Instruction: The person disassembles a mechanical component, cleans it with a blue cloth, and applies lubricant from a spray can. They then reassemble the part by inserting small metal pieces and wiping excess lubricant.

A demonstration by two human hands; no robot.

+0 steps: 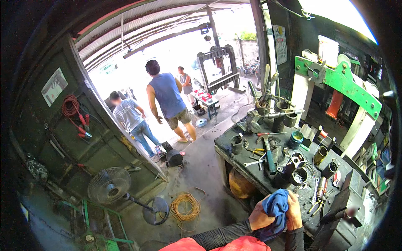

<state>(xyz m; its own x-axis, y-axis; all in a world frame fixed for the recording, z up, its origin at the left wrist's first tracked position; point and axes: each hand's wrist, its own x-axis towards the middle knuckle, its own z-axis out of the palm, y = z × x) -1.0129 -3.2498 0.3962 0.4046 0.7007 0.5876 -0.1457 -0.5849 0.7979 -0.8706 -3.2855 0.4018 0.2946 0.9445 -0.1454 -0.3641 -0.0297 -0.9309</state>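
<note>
A blue rag (275,208) is bunched between both my hands at the near edge of a dark workbench (251,169). My left hand (259,217) grips it from the left and my right hand (294,213) closes over it from the right. Both forearms wear black sleeves and come in from the bottom edge. Just beyond my hands on the bench lie a dark metal cylinder part (299,176), a blue-handled hammer (269,157) and several pliers (319,190).
The bench is crowded with tools, cans and engine parts. A green and white press frame (341,79) stands behind it. On the floor lie a coiled orange cable (184,206) and a tipped-over fan (111,185). Three people (167,100) stand at the open doorway.
</note>
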